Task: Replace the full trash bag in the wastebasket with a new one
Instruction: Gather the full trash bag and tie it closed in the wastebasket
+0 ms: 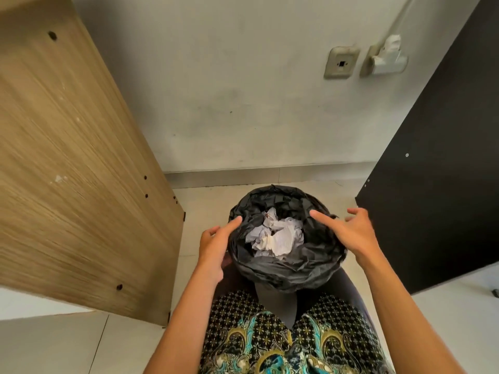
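A round wastebasket stands on the tiled floor between my knees, lined with a black trash bag (286, 273) folded over its rim. Crumpled white paper (278, 236) fills the bag's middle. My left hand (213, 244) is at the bag's left rim with the index finger stretched onto the plastic. My right hand (351, 230) hovers over the right rim, fingers spread and straight, index finger pointing inward. Neither hand grips anything. The basket's own wall is hidden under the bag.
A wooden furniture panel (75, 163) rises close on the left and a black panel (437, 179) on the right. A grey wall with two wall sockets (341, 63) stands behind the basket. My patterned clothing (283, 338) covers my lap.
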The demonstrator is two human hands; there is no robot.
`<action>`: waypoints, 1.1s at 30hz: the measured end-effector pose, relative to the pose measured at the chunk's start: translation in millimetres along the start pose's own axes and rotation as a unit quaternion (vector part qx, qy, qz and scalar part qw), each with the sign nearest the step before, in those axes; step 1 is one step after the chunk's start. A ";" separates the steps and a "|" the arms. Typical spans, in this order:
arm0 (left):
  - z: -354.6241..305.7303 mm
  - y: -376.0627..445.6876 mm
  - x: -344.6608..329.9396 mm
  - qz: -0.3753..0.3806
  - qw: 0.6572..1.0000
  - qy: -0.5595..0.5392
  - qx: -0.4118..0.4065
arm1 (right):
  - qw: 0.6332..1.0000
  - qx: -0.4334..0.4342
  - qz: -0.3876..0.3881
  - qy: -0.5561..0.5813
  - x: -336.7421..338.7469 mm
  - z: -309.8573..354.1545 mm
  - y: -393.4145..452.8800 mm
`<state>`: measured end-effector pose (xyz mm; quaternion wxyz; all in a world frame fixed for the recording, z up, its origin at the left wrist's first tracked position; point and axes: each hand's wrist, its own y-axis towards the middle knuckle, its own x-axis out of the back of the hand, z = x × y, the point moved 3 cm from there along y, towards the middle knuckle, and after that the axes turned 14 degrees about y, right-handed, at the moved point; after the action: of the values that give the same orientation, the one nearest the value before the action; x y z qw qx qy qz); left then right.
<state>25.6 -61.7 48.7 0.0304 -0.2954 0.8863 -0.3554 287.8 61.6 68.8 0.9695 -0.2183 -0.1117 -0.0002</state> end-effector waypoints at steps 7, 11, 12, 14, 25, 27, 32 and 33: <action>-50.7 18.9 1.1 -0.008 0.992 0.117 -0.048 | 0.995 -0.033 0.084 -0.043 -10.3 42.4 29.2; -66.8 14.0 2.4 -0.003 0.991 0.106 -0.079 | 0.997 0.009 0.067 -0.048 -10.2 52.1 38.2; -67.6 14.3 2.7 0.006 0.992 0.106 -0.066 | 0.995 -0.025 0.069 -0.066 -12.5 47.2 39.6; -65.4 15.6 3.3 0.048 0.993 0.108 -0.015 | 0.981 -0.126 0.105 -0.103 -18.5 32.3 38.5; -89.6 28.9 29.4 0.021 0.991 0.129 -0.043 | 0.993 0.029 0.053 -0.100 -5.2 79.8 48.8; -93.9 23.2 37.6 -0.052 0.988 0.116 -0.092 | 0.992 0.075 0.025 -0.099 3.5 94.2 42.0; -96.3 4.8 56.0 -0.134 0.973 0.012 -0.187 | 0.969 0.197 -0.049 -0.143 25.2 127.6 21.0; -93.9 4.6 58.3 -0.123 0.976 -0.010 -0.177 | 0.967 0.198 -0.053 -0.154 27.3 130.5 20.7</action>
<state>-49.5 -33.4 124.8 -0.0573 -0.4062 0.8919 -0.1906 287.1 136.9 180.8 0.9631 -0.0137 -0.2689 0.0043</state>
